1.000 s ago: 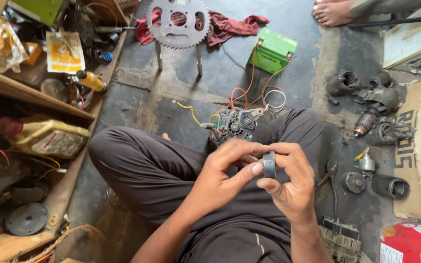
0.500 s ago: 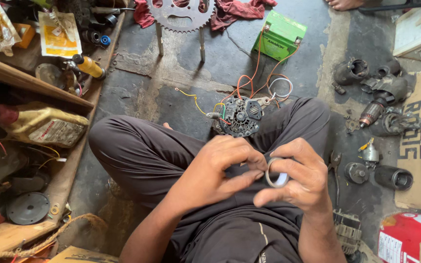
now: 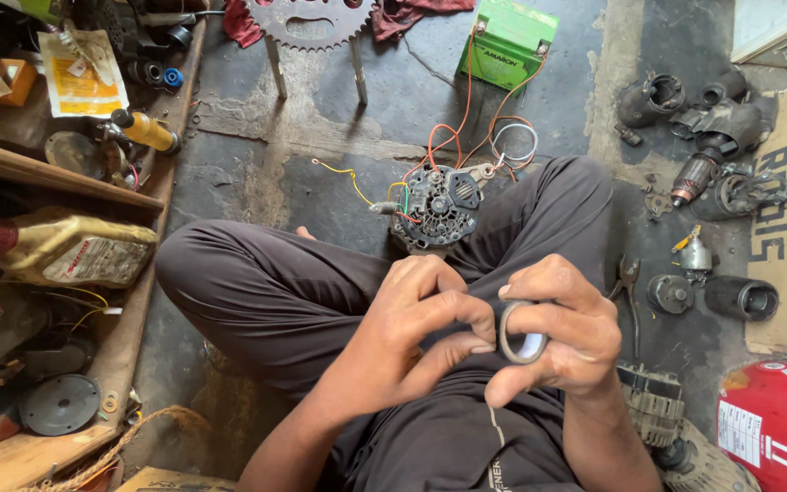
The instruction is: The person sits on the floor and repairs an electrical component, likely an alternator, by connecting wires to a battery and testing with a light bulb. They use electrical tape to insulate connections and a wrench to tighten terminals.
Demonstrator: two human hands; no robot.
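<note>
The right hand (image 3: 562, 333) pinches a small roll of tape (image 3: 521, 333) between thumb and fingers, holding it on edge above the lap, while the left hand (image 3: 421, 323) closes in beside it, its thumb and forefinger pressed against the roll's rim as if picking at the loose end. The roll is a thin grey ring with a dark core, smooth and slightly glossy. A likely slip here is the roll twisting out of so light a pinch, or the tape end tearing off short if it is picked at an angle; a dropped roll could land on the gritty floor (image 3: 339, 118) and foul its sticky edge. Just beyond the crossed legs sits an alternator (image 3: 439, 208), a round ribbed metal body, dull and greasy, with red, orange, yellow and green wires curling off it toward a green boxy battery (image 3: 507, 41). Pliers (image 3: 628, 278) lie on the floor near the right knee, among rusty cylindrical motor parts (image 3: 712, 173). At the left, a wooden shelf (image 3: 56, 173) carries a yellowish plastic oil jug (image 3: 70, 248).
</note>
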